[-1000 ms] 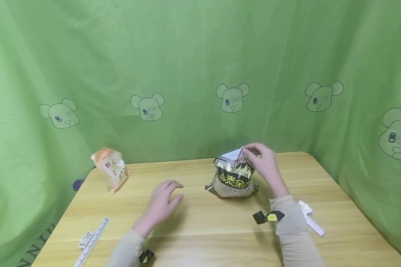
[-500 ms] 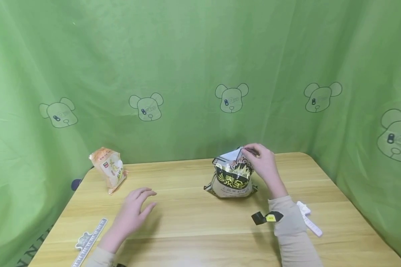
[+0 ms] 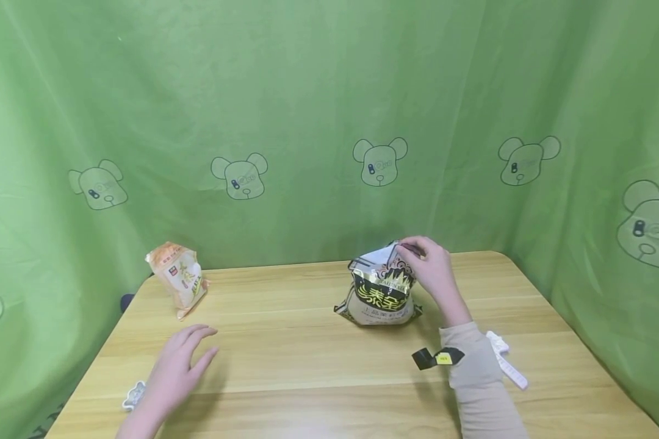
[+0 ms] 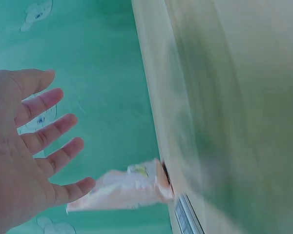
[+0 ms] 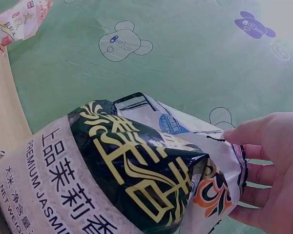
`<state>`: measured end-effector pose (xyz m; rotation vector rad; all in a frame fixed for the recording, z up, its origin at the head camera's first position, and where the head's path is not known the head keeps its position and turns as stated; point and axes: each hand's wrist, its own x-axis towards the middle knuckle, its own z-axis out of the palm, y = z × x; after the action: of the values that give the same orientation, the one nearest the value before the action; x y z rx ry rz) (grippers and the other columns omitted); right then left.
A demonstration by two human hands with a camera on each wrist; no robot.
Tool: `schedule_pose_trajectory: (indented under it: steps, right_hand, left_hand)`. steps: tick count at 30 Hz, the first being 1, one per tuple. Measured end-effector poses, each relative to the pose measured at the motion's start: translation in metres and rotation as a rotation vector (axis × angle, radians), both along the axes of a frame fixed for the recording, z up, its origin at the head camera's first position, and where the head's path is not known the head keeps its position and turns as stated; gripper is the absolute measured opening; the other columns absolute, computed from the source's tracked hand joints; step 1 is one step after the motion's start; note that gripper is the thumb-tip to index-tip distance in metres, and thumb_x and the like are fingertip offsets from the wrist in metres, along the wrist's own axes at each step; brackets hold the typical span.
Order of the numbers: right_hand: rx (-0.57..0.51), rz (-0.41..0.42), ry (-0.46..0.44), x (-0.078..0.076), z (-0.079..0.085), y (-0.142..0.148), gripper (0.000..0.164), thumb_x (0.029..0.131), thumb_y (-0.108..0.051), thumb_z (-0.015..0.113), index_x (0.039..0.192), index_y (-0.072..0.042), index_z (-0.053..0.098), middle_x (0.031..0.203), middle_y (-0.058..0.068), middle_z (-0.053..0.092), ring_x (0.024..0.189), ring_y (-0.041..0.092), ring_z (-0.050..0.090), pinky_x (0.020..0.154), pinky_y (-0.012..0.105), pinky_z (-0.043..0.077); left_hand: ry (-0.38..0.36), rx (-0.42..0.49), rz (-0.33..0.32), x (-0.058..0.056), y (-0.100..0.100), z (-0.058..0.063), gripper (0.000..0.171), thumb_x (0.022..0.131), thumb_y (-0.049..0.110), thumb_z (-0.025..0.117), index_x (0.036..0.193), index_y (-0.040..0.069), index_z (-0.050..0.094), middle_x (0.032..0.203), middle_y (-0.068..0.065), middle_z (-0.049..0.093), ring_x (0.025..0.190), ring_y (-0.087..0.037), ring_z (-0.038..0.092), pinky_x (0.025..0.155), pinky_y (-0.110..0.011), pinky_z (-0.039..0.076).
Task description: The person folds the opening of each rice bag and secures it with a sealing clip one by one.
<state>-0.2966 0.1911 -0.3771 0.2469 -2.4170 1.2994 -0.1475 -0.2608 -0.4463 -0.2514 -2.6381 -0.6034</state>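
Note:
My right hand [image 3: 432, 268] pinches the top corner of a bag of jasmine rice [image 3: 381, 305], thumb in front and fingers behind. The bag stands upright on the table, black and gold above, with rice showing through below. Its top edge is folded over, as the right wrist view shows, with the thumb [image 5: 251, 130] pressing the white film. My left hand [image 3: 172, 372] holds nothing, fingers spread over the table's left side. Beside it lies a grey bear-shaped sealing clip [image 3: 135, 395], its long keyboard-patterned bar hidden by the hand and forearm in the head view.
An orange-and-white food bag [image 3: 180, 277] stands at the table's back left corner. Right of my right sleeve lies a white sealing clip [image 3: 509, 366]. A green curtain [image 3: 307, 91] with bear prints hangs behind the wooden table [image 3: 307, 366].
My left hand has moved left and toward me, away from the rice bag to beside the grey clip, now covering its bar. The right hand keeps its pinch on the bag.

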Motion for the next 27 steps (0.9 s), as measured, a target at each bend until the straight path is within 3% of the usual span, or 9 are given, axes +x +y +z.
schedule_pose_trajectory:
  steps: [8, 15, 18, 22, 27]
  right_hand:
    - [-0.002, -0.001, -0.006, -0.002, -0.001, -0.001, 0.031, 0.093, -0.025, 0.065, 0.113, -0.001, 0.065, 0.117, 0.022, 0.066, 0.110, 0.037, 0.062, 0.099, 0.050, 0.051]
    - [0.001, -0.002, -0.012, -0.001, -0.001, -0.001, 0.032, 0.094, -0.025, 0.064, 0.113, 0.000, 0.065, 0.118, 0.022, 0.066, 0.110, 0.037, 0.062, 0.099, 0.051, 0.050]
    - [-0.001, -0.001, -0.016, -0.001, -0.001, -0.002, 0.032, 0.094, -0.025, 0.065, 0.114, 0.000, 0.065, 0.118, 0.022, 0.066, 0.110, 0.037, 0.062, 0.099, 0.051, 0.050]
    - [0.000, -0.004, -0.023, -0.002, -0.001, -0.001, 0.032, 0.094, -0.025, 0.065, 0.114, 0.000, 0.065, 0.119, 0.022, 0.065, 0.111, 0.037, 0.062, 0.099, 0.050, 0.051]
    - [0.007, -0.007, -0.018, -0.001, -0.001, 0.000, 0.032, 0.094, -0.025, 0.064, 0.114, 0.000, 0.065, 0.119, 0.022, 0.066, 0.111, 0.037, 0.062, 0.100, 0.051, 0.050]
  left_hand:
    - [0.030, 0.028, 0.044, 0.014, -0.026, -0.008, 0.035, 0.086, 0.016, 0.072, 0.119, 0.008, 0.063, 0.121, -0.016, 0.064, 0.114, -0.037, 0.055, 0.094, -0.060, 0.042]
    - [-0.030, 0.094, 0.094, 0.026, -0.050, -0.008, 0.036, 0.092, 0.020, 0.066, 0.124, 0.004, 0.060, 0.126, -0.023, 0.061, 0.118, -0.043, 0.051, 0.094, -0.064, 0.039]
    - [-0.068, 0.122, 0.122, 0.031, -0.060, -0.010, 0.040, 0.093, 0.025, 0.066, 0.125, 0.003, 0.058, 0.127, -0.025, 0.059, 0.118, -0.045, 0.050, 0.091, -0.064, 0.043]
    - [-0.088, 0.143, 0.138, 0.036, -0.076, -0.015, 0.046, 0.091, 0.027, 0.069, 0.126, 0.001, 0.057, 0.127, -0.026, 0.059, 0.117, -0.046, 0.050, 0.087, -0.065, 0.045]
    - [-0.089, 0.145, 0.135, 0.040, -0.093, -0.023, 0.053, 0.088, 0.025, 0.072, 0.129, -0.002, 0.054, 0.128, -0.031, 0.056, 0.117, -0.050, 0.048, 0.091, -0.068, 0.038]
